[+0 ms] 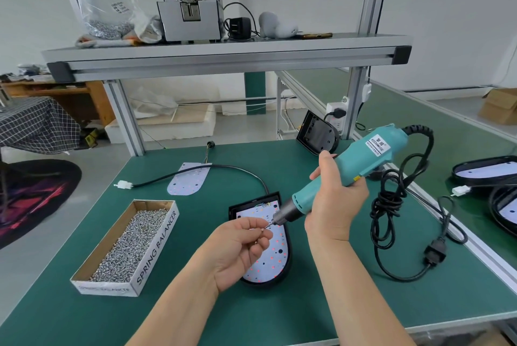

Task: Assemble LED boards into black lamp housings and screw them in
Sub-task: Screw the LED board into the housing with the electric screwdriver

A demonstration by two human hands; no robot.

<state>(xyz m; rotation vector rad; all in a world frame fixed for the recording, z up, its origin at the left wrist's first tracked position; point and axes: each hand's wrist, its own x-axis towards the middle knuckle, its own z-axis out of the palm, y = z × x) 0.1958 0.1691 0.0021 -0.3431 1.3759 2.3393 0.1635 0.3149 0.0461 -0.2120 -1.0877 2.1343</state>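
Evidently loading the bit (pixel 270 223), the left hand (pixel 240 245) pinches a screw (pixel 264 228) at its tip; the right hand (pixel 335 194) grips the screwdriver (pixel 349 172), pointing toward eight o'clock.

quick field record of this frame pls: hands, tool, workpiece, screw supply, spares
left hand: pinches a screw at the tip of the screwdriver
right hand: grips the screwdriver, tilted, tip down-left over the workpiece
workpiece: LED board seated in a black housing, flat on the table
screw supply: open box full of screws, left of the housing
spares: loose board farther back; empty housing leaning by the post
cord: bundled on the table, right side
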